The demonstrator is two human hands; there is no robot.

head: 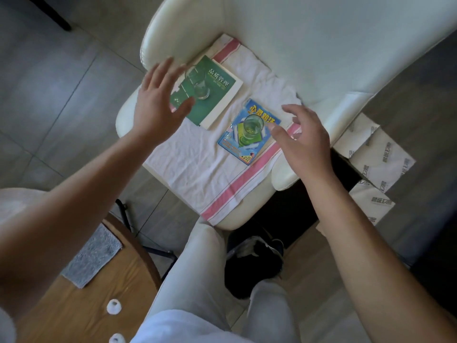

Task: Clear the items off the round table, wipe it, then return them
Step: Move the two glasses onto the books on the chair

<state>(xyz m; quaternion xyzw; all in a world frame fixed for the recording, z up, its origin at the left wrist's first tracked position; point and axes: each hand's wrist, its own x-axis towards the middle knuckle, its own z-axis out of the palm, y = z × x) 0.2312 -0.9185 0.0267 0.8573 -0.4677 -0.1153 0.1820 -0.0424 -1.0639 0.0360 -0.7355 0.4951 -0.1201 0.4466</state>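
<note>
A green book (217,89) and a blue book (247,142) lie on a white towel with pink stripes (197,169), spread over a white armchair seat. One clear glass (197,81) stands on the green book, another glass (252,125) on the blue one. My left hand (158,102) hovers with spread fingers just left of the first glass, holding nothing. With fingers loosely spread, my right hand (304,142) hangs just right of the second glass, also holding nothing. The round wooden table (99,305) shows at lower left, a grey cloth (92,256) lying on it.
The white armchair (309,58) fills the upper middle. Two small white objects (113,306) lie on the table near its edge. My legs in light trousers (210,280) are below. Cardboard boxes (380,157) stand at the right on the grey tiled floor.
</note>
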